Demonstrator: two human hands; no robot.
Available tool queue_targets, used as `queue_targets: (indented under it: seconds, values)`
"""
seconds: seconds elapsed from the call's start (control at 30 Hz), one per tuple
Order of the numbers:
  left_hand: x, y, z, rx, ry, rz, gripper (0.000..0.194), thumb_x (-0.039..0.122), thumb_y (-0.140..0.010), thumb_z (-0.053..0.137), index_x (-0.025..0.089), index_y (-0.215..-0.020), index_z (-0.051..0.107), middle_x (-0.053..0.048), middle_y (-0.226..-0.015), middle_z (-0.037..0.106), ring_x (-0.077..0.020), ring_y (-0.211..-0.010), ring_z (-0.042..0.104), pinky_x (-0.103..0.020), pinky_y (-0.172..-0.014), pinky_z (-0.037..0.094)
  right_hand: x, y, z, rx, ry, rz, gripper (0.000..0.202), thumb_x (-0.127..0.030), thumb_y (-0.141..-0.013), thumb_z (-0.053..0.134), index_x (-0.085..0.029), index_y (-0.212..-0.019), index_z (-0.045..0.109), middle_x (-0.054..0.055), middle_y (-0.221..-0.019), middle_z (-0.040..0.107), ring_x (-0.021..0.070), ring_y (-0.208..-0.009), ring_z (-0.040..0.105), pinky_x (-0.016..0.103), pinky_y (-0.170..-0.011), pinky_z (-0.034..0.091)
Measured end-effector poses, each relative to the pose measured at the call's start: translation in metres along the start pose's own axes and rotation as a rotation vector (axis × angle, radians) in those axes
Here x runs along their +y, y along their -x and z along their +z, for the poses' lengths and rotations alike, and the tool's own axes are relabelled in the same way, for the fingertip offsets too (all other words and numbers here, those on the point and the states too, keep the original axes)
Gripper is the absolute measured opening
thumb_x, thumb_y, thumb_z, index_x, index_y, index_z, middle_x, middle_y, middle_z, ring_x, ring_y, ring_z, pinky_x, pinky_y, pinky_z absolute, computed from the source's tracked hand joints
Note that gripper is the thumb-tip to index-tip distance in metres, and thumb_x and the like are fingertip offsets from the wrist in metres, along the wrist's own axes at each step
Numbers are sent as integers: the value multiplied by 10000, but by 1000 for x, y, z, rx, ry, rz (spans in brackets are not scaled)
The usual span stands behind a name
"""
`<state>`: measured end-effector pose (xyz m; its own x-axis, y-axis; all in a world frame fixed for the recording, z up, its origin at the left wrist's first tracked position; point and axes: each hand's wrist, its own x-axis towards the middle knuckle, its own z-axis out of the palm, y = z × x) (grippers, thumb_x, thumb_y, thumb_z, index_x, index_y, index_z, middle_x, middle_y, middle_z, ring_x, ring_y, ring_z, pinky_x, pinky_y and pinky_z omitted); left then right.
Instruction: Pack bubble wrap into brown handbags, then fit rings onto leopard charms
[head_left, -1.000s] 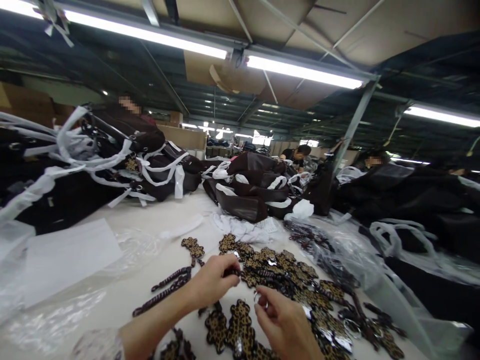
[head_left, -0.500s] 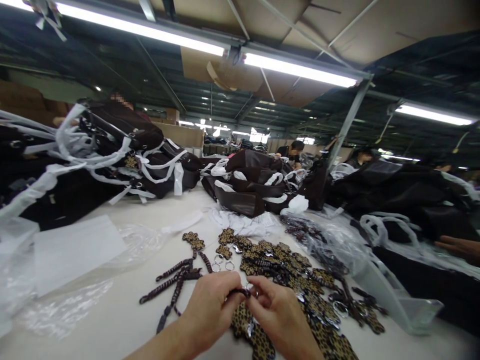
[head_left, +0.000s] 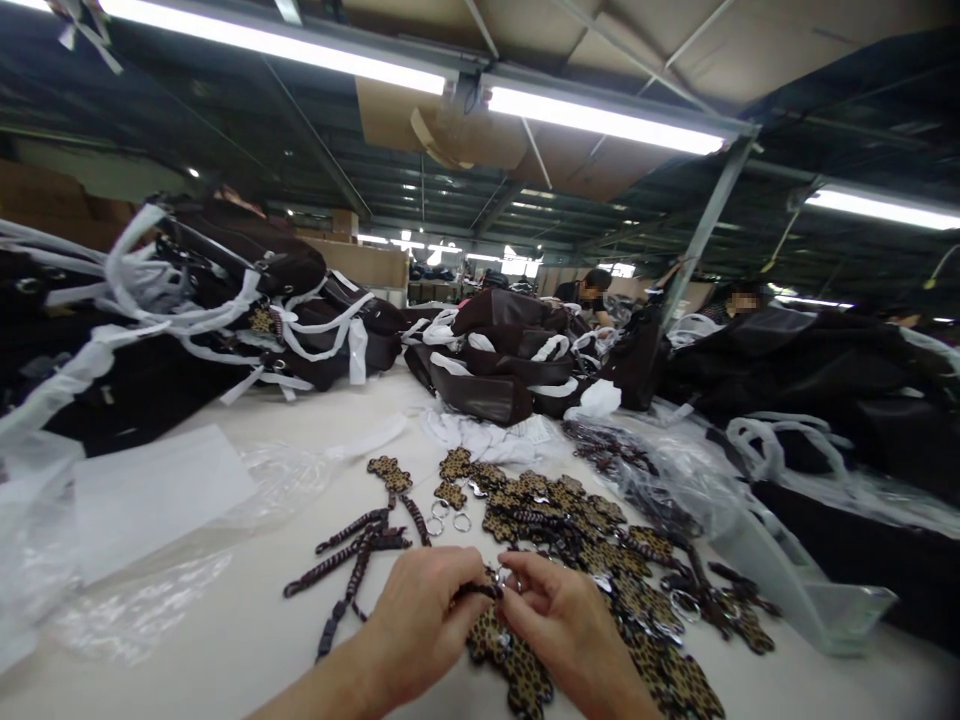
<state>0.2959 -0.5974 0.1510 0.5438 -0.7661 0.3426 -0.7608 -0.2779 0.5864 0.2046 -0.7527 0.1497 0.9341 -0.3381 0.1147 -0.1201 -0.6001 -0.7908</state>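
My left hand (head_left: pixel 420 625) and my right hand (head_left: pixel 566 630) meet low in the middle of the view. Both pinch one leopard-print bear charm (head_left: pixel 510 655), the left on its dark braided strap, the right at its metal ring. A heap of like leopard charms (head_left: pixel 570 525) spreads just beyond and to the right of my hands. Loose braided straps (head_left: pixel 352 550) lie to the left on the white table (head_left: pixel 225 620). Two loose metal rings (head_left: pixel 450 520) lie by the straps.
Piles of dark brown bags with white paper-wrapped handles (head_left: pixel 495 365) fill the back of the table. Clear plastic bags (head_left: pixel 697 490) lie right, white paper and plastic (head_left: pixel 150 500) left. Other people work behind the bags at the far side.
My left hand drew back from the heap with a strap and met the right hand. Both now hold one charm together, nearer to me.
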Motion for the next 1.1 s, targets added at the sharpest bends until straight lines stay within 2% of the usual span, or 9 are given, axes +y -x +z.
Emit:
queue_targets:
  seconds: [0.17, 0.33, 0.47, 0.53, 0.67, 0.77, 0.87, 1.03, 1.1]
  values:
    - [-1, 1, 5, 55, -157, 67, 163, 132, -779, 564, 204, -669, 468, 8, -670, 604, -153, -622, 533, -296, -562, 247, 0, 4, -1, -18, -25, -48, 306, -276, -779, 541, -154, -958, 757, -15, -600, 621, 109, -466, 466, 226, -468, 310]
    - [-3, 2, 11, 105, -248, 151, 122, 124, -763, 547, 212, -693, 497, 1, -664, 608, -155, -589, 527, -310, -535, 196, -4, 8, 1, -75, -16, -52, 307, -309, -812, 546, -149, -971, 754, -28, -570, 546, 104, -477, 402, 222, -450, 249]
    - [-3, 4, 13, 100, -246, 193, 134, 114, -765, 540, 207, -679, 496, 0, -646, 605, -144, -564, 506, -308, -530, 186, -3, 8, 3, -70, -74, -43, 316, -341, -802, 542, -161, -952, 755, -26, -561, 559, 114, -473, 436, 222, -456, 288]
    - [-1, 6, 11, 85, -190, 172, 152, 126, -781, 549, 204, -664, 491, 7, -635, 597, -137, -564, 500, -297, -532, 209, 0, 6, 2, -57, -72, -15, 342, -347, -793, 534, -143, -964, 750, -26, -562, 563, 114, -465, 446, 228, -469, 303]
    - [2, 7, 2, 34, -70, 39, 171, 126, -783, 593, 197, -651, 510, 25, -644, 593, -130, -612, 523, -262, -573, 289, 4, 4, -2, -39, -53, 3, 354, -324, -796, 522, -126, -994, 739, -14, -608, 588, 122, -499, 475, 237, -502, 336]
    - [3, 6, 0, -23, -70, 22, 167, 91, -767, 596, 196, -656, 527, 24, -675, 596, -135, -649, 537, -257, -589, 313, 0, 6, -2, -75, -30, -32, 297, -294, -801, 521, -142, -939, 736, -43, -571, 517, 108, -480, 424, 232, -485, 299]
    - [2, 5, 2, -26, -106, 37, 175, 79, -767, 587, 196, -658, 516, 16, -690, 598, -142, -657, 538, -266, -586, 310, -4, 8, -1, -98, -1, -66, 256, -240, -792, 526, -158, -914, 736, -65, -530, 454, 103, -471, 390, 232, -474, 272]
    - [-1, 8, 7, 2, -133, 110, 159, 108, -794, 572, 202, -687, 501, 7, -693, 597, -151, -645, 533, -282, -569, 280, -1, 8, 4, -82, -162, -24, 274, -281, -811, 536, -153, -956, 731, -42, -560, 558, 112, -467, 493, 212, -484, 382]
    - [-2, 9, 10, 16, -158, 135, 134, 117, -797, 573, 205, -713, 517, 0, -704, 601, -159, -651, 541, -288, -563, 270, 2, 8, 5, -99, -191, -24, 263, -276, -813, 543, -149, -945, 732, -21, -604, 605, 116, -485, 522, 208, -477, 377]
